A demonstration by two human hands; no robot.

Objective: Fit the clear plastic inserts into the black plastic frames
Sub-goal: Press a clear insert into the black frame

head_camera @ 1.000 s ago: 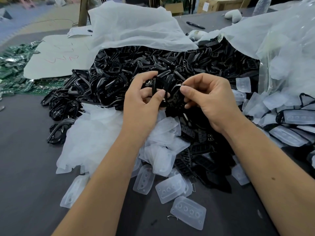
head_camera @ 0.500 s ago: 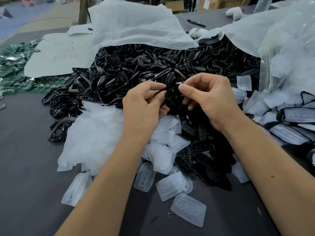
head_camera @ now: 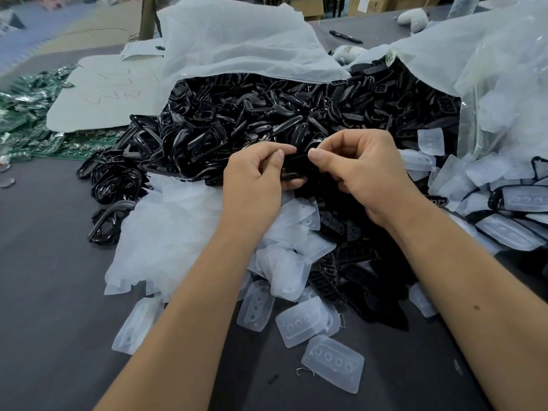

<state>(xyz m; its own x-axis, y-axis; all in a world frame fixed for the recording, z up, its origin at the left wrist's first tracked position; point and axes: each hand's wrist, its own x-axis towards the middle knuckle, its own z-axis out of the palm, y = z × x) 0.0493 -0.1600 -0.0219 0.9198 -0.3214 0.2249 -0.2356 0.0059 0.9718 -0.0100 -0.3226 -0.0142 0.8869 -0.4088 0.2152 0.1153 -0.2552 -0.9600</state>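
A small black frame (head_camera: 294,166) is pinched between the left hand (head_camera: 255,185) and the right hand (head_camera: 363,173), with thumbs on top and fingers curled under it. It cannot be told if a clear piece is already inside it, because the fingers hide most of it. For a good fit, the frame should be held flat and steady at both ends, and the clear piece should be lined up before it is pushed in softly, so nothing gets bent. More clear inserts (head_camera: 301,323) are spread on the dark table (head_camera: 44,277) just under the arms. The big heap of black frames (head_camera: 252,120) is piled behind the hands, spilling out of a white bag (head_camera: 237,46).
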